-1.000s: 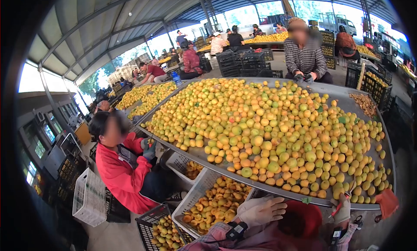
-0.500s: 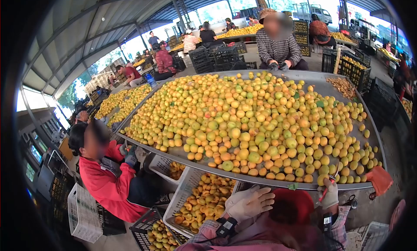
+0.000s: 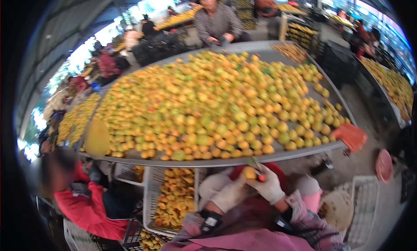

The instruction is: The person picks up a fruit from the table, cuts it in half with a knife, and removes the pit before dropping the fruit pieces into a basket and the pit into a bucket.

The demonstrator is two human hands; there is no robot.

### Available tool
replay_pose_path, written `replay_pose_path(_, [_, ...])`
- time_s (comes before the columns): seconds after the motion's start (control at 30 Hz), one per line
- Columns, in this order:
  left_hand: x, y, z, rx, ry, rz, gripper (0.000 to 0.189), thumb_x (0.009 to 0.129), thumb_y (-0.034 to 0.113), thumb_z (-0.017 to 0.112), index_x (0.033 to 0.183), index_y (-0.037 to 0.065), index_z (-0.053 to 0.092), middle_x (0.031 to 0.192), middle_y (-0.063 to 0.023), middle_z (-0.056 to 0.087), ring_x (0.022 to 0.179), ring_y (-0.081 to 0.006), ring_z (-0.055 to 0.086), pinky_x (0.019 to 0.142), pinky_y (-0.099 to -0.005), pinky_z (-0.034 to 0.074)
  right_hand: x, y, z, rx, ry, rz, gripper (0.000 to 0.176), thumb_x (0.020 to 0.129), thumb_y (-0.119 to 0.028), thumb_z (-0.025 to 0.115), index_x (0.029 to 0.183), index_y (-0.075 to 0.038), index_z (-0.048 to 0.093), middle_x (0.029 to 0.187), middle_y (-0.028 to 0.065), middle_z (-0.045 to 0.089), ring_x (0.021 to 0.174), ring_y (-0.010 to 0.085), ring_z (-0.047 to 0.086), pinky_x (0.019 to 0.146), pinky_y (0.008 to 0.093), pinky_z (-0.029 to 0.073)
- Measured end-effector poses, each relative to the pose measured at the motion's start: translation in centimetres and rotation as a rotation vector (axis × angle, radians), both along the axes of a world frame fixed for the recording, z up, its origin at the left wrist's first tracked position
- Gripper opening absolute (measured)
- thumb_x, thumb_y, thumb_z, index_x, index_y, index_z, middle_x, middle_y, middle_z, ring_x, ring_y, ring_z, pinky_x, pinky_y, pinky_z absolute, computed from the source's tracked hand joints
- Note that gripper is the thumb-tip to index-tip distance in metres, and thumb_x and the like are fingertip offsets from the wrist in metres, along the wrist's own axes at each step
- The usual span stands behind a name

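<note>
My white-gloved left hand is raised in front of my lap, its fingers closed around the lower side of an apricot. Against that apricot comes my gloved right hand, closed around a red-handled tool with a narrow metal end pointing up. Blur hides the tool's exact kind and where it touches the fruit. Just beyond both hands runs the near edge of a metal table heaped with yellow-orange apricots. Left of my left hand, a white crate holds split apricots.
A co-worker in red sits at left; another in a checked shirt sits across the table. An orange-red cloth hangs at the right corner. A pale round container and white crate stand right. Brown pits lie far right.
My right hand has come from the table edge to my lap with the tool and an apricot. My left hand has closed from an open palm onto the apricot. The view has swung right.
</note>
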State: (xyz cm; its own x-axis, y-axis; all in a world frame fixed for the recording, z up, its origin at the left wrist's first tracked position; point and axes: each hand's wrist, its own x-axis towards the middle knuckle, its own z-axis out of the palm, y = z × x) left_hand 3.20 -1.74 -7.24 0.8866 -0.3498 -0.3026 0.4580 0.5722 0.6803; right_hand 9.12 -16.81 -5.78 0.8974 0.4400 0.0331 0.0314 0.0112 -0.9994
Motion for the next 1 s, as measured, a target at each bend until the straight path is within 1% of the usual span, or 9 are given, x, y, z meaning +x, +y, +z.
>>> replay_pose_path(0.07, [-0.4,-0.6,3.2,-0.196,0.094,0.079,0.054,0.101,0.041,0.043,0.141,0.004,0.036,0.141,-0.012,0.043,0.129,-0.0266,0.043,0.111,-0.0472,0.033,-0.3,-0.9,1.7,-0.078,-0.039,0.034,0.057,0.078,-0.01,0.076,0.129,-0.001,0.054,0.113,0.0087,0.064,0.103,0.0149,0.061,0.093,0.0307,0.048])
replay_pose_path(0.13, [-0.3,-0.6,1.7,-0.288,0.064,0.08,0.054,0.099,0.039,0.049,0.14,0.004,0.039,0.14,-0.013,0.045,0.13,-0.0259,0.043,0.11,-0.0481,0.034,-0.7,-1.1,1.7,0.15,0.066,0.098,0.059,0.081,0.0,0.071,0.135,-0.001,0.048,0.121,0.0074,0.061,0.11,0.0136,0.057,0.097,0.0289,0.046])
replay_pose_path(0.27, [-0.8,-0.5,4.9,-0.223,-0.048,0.089,0.055,0.097,0.027,0.057,0.142,0.006,0.034,0.134,-0.0118,0.046,0.127,-0.0256,0.046,0.107,-0.0438,0.039,-1.3,-2.2,2.9,0.187,0.217,0.141,0.057,0.085,-0.002,0.07,0.136,0.0,0.047,0.126,0.0077,0.054,0.117,0.0158,0.052,0.101,0.0298,0.041])
replay_pose_path(0.33, [-1.1,-0.3,4.6,-0.194,0.031,0.161,0.053,0.094,0.015,0.058,0.14,0.004,0.035,0.131,-0.0118,0.049,0.122,-0.026,0.051,0.105,-0.043,0.042,-1.8,-2.9,4.9,0.082,0.244,0.135,0.052,0.09,-0.007,0.065,0.137,-0.001,0.044,0.116,0.0053,0.058,0.103,0.0132,0.057,0.093,0.0261,0.046])
replay_pose_path(0.4, [-1.0,0.2,4.9,-0.047,-0.008,0.177,0.052,0.091,0.008,0.059,0.139,0.005,0.038,0.125,-0.0095,0.054,0.115,-0.0228,0.056,0.102,-0.0406,0.045,-2.3,-3.4,4.7,0.113,0.352,0.063,0.046,0.095,-0.014,0.059,0.137,-0.001,0.044,0.099,0.0013,0.06,0.082,0.008,0.059,0.071,0.0203,0.049])
replay_pose_path(0.43, [-1.1,0.2,4.9,-0.048,-0.005,0.177,0.052,0.091,0.008,0.059,0.139,0.005,0.038,0.125,-0.0095,0.054,0.115,-0.0228,0.056,0.102,-0.0406,0.045,-2.4,-3.4,4.5,0.04,0.305,0.028,0.043,0.1,-0.023,0.051,0.136,-0.002,0.044,0.082,-0.0013,0.057,0.062,0.0046,0.054,0.049,0.0176,0.043])
replay_pose_path(0.5, [-1.4,0.1,4.8,0.199,-0.067,0.238,0.052,0.089,0.003,0.059,0.138,0.007,0.04,0.119,-0.007,0.057,0.108,-0.0195,0.059,0.097,-0.0352,0.047,-2.0,-3.9,4.5,0.079,0.391,0.068,0.043,0.101,-0.026,0.049,0.136,-0.002,0.044,0.079,-0.0006,0.055,0.057,0.0055,0.053,0.045,0.0185,0.042])
replay_pose_path(0.7, [-1.6,-0.1,4.1,0.121,-0.11,0.203,0.053,0.088,0.003,0.063,0.137,0.009,0.044,0.11,-0.0025,0.058,0.096,-0.0101,0.057,0.078,-0.0227,0.047,-2.2,-3.4,4.2,0.123,0.457,0.165,0.047,0.102,-0.032,0.043,0.137,-0.001,0.04,0.07,0.001,0.05,0.046,0.0081,0.046,0.04,0.0206,0.041])
replay_pose_path(1.0, [-1.6,0.4,4.4,0.567,-0.272,0.179,0.057,0.083,0.009,0.074,0.133,0.004,0.048,0.108,-0.0015,0.059,0.097,-0.0098,0.055,0.083,-0.024,0.048,-2.7,-3.4,3.6,0.105,0.365,0.231,0.056,0.103,-0.042,0.035,0.141,-0.001,0.036,0.06,0.0003,0.045,0.041,0.0082,0.042,0.039,0.0214,0.034])
